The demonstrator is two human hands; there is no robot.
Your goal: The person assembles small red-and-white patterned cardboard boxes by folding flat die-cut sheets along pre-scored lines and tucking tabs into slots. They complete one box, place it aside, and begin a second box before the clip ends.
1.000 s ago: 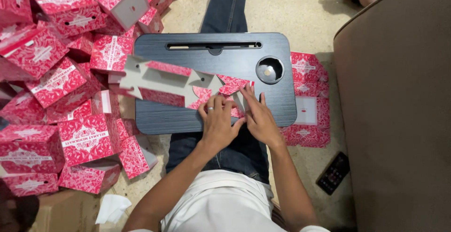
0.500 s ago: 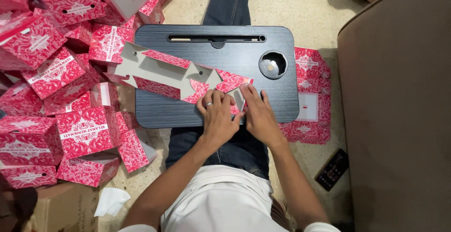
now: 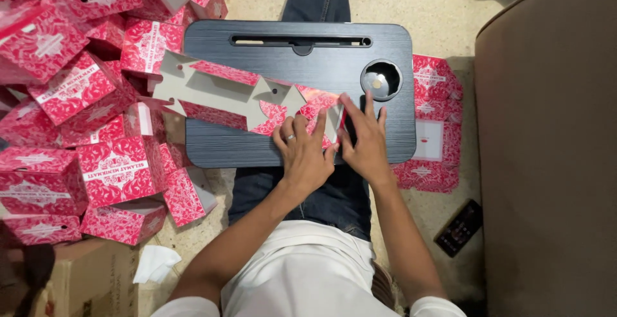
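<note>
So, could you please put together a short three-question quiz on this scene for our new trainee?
1. True or false: both hands press on the flat red-and-white patterned cardboard box blank.
2. On which side of the dark wood-grain lap desk is the pile of assembled red patterned boxes: A) the person's left, B) the person's right, C) on top of it?
3. What lies on the floor by the brown sofa?

Key
1. True: the left hand and the right hand lie flat on the blank's near end.
2. A.
3. A small dark rectangular device, a phone or remote.
</note>
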